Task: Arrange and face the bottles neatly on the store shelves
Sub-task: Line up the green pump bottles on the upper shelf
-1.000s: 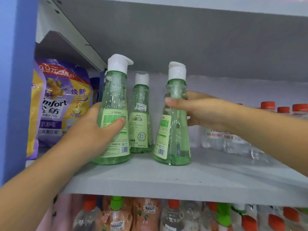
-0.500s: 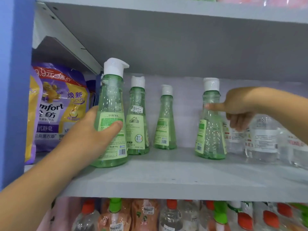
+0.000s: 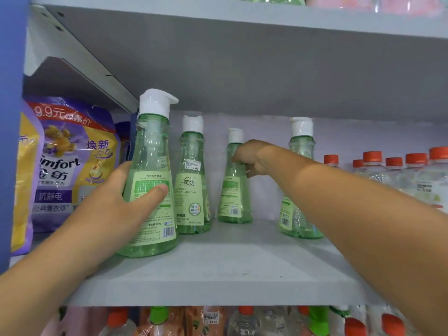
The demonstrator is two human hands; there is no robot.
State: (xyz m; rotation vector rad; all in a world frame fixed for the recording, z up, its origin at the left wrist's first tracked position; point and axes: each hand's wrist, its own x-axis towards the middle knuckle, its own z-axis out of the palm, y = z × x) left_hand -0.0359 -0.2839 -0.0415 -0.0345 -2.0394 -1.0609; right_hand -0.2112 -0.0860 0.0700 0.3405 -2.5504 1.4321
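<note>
The left hand [image 3: 109,209] holds the big green pump bottle [image 3: 151,180] near the shelf's [image 3: 218,275] front left edge. The right hand [image 3: 252,156] holds a small green bottle [image 3: 233,190] at the back.

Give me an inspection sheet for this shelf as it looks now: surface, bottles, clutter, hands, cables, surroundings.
Surface: grey shelf, bare at the front.
Job's things: four green bottles upright; front bottle shows its barcode side, second bottle faces forward, rear bottle stands farthest back, right bottle stands apart.
Clutter: nothing seen.
Grippers: left hand wraps the front bottle; right hand closes on the rear bottle's neck.
Cables: nothing seen.
Surroundings: purple refill bag at left, red-capped clear bottles at right, more bottles on the shelf below.
</note>
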